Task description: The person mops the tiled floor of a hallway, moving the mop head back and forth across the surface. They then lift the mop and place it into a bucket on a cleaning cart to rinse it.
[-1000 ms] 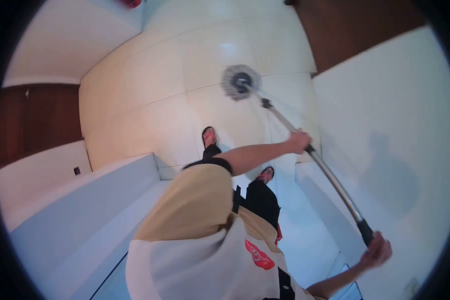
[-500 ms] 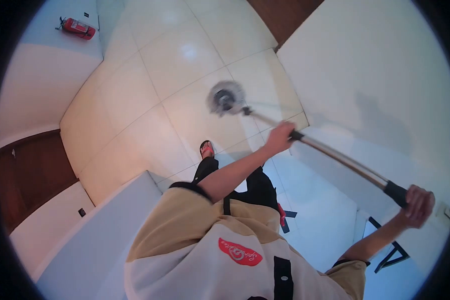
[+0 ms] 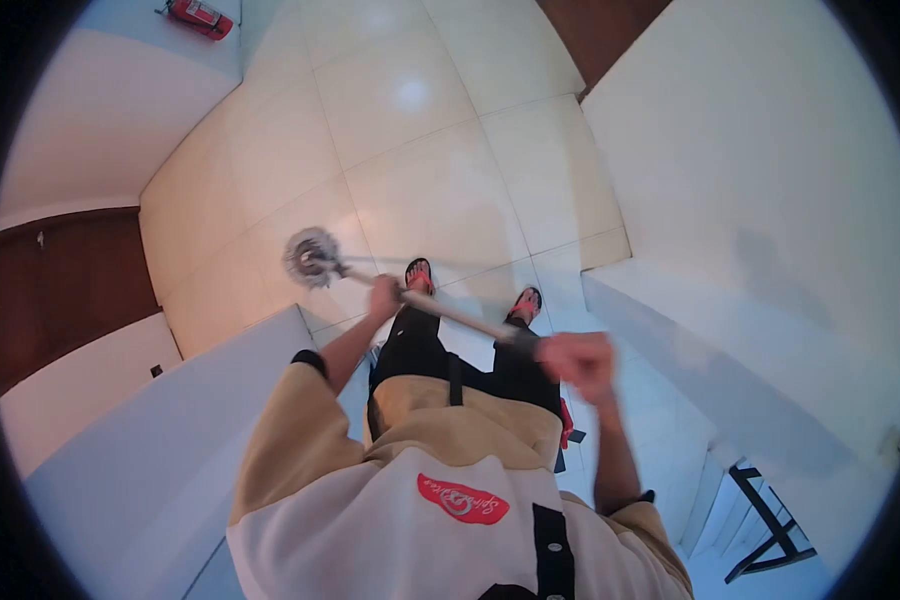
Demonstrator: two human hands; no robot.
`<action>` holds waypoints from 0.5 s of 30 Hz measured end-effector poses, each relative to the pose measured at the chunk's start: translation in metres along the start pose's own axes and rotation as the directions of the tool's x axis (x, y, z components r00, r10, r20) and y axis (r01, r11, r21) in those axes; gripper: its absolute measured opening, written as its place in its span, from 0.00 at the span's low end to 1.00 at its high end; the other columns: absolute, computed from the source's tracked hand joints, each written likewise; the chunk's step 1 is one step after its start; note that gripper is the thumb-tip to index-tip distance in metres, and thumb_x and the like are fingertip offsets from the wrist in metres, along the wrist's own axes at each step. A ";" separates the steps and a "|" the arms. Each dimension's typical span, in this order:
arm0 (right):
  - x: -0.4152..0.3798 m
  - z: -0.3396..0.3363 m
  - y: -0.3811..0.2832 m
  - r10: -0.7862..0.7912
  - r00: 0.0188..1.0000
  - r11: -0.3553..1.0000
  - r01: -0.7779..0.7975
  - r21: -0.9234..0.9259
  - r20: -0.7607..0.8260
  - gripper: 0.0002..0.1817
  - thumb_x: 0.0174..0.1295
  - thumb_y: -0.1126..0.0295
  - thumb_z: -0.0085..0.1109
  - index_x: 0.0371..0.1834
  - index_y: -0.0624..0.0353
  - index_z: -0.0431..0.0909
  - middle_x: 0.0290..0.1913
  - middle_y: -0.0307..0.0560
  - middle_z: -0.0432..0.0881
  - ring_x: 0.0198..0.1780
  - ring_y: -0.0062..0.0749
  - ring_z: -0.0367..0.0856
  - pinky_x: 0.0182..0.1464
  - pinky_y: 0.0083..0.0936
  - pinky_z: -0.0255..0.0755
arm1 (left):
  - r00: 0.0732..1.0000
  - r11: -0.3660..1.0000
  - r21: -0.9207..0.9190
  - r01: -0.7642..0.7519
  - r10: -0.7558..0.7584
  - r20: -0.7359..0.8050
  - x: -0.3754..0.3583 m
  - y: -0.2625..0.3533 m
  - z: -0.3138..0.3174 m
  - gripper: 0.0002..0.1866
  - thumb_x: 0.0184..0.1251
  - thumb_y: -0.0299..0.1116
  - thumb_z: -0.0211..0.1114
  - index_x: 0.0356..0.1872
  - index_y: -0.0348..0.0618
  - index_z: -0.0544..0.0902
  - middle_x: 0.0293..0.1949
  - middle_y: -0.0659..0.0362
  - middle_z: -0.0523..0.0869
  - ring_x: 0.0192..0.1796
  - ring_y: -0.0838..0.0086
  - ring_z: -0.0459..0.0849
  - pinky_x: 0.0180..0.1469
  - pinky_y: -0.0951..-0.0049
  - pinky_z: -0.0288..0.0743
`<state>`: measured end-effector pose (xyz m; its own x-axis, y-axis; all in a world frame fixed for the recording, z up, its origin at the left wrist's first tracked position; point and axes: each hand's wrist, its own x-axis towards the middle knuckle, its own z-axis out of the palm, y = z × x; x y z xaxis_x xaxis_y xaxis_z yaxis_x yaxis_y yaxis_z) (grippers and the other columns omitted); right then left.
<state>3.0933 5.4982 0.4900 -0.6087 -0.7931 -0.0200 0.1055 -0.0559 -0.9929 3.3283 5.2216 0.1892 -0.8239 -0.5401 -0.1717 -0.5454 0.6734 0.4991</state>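
Observation:
Across my body I hold a long-handled mop with a round, grey, fringed mop head (image 3: 313, 257). Its pale pole (image 3: 455, 316) slants from upper left down to the right. My left hand (image 3: 385, 297) is closed round the pole near the dark joint, a short way from the head. At the other end, my right hand (image 3: 580, 362) grips the dark handle end, slightly smeared by motion. The mop head overlaps the cream tiled floor (image 3: 270, 160) left of my feet in red-strapped sandals (image 3: 421, 276).
White walls flank the tiles, a low one (image 3: 220, 400) at left and a tall one (image 3: 750, 130) at right. A red fire extinguisher (image 3: 200, 18) is at upper left, a brown door (image 3: 70, 290) at left. Lower right shows a black railing (image 3: 770, 520) by steps.
Both hands have swung the mop leftward; its head moved from in front of me to the left. My right hand came in from the right wall, and my second foot now shows.

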 end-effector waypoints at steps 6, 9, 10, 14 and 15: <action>-0.104 -0.132 -0.209 -0.618 0.544 0.667 -0.019 -0.745 -0.567 0.12 0.51 0.69 0.44 0.15 0.65 0.68 0.14 0.54 0.70 0.22 0.31 0.72 0.24 0.31 0.65 | 0.916 0.886 -0.326 -0.329 0.384 0.119 0.061 0.360 0.064 0.11 0.33 0.28 0.62 0.23 0.42 0.74 0.29 0.51 0.75 0.37 0.58 0.74 0.35 0.58 0.66; -0.111 -0.130 -0.236 -0.684 0.630 0.682 0.371 -0.631 -0.368 0.15 0.50 0.67 0.40 0.08 0.50 0.53 0.07 0.36 0.51 0.13 0.19 0.50 0.27 0.28 0.54 | 0.876 0.792 -0.436 -0.428 0.482 0.016 0.092 0.442 0.086 0.08 0.36 0.29 0.59 0.24 0.46 0.75 0.29 0.55 0.76 0.39 0.60 0.74 0.36 0.51 0.65; -0.107 -0.126 -0.234 -0.680 0.578 0.705 0.344 -0.620 -0.452 0.16 0.52 0.68 0.39 0.08 0.50 0.53 0.07 0.36 0.50 0.13 0.19 0.49 0.27 0.27 0.54 | 0.870 0.802 -0.439 -0.406 0.486 0.085 0.103 0.453 0.088 0.08 0.37 0.29 0.60 0.24 0.46 0.75 0.29 0.55 0.75 0.39 0.60 0.74 0.36 0.52 0.66; -0.113 -0.137 -0.240 -0.536 0.540 0.843 0.316 -0.435 -0.649 0.19 0.54 0.71 0.37 0.06 0.46 0.50 0.07 0.35 0.48 0.13 0.20 0.50 0.34 0.27 0.57 | 0.870 0.760 -0.566 -0.320 0.472 0.141 0.097 0.439 0.063 0.09 0.38 0.30 0.60 0.25 0.44 0.74 0.30 0.54 0.75 0.40 0.60 0.74 0.39 0.59 0.69; -0.114 -0.147 -0.241 -0.490 0.627 0.872 0.359 -0.333 -0.606 0.19 0.54 0.70 0.37 0.07 0.46 0.51 0.07 0.34 0.48 0.13 0.20 0.50 0.33 0.27 0.57 | 0.881 0.760 -0.559 -0.332 0.461 0.104 0.089 0.429 0.059 0.09 0.38 0.29 0.60 0.26 0.43 0.74 0.30 0.54 0.75 0.40 0.60 0.74 0.39 0.60 0.69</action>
<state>3.0216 5.6918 0.7144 -0.9099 -0.1017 0.4022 -0.3884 -0.1317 -0.9120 3.0113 5.4921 0.3382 -0.9935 -0.1135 -0.0094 -0.0553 0.4086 0.9110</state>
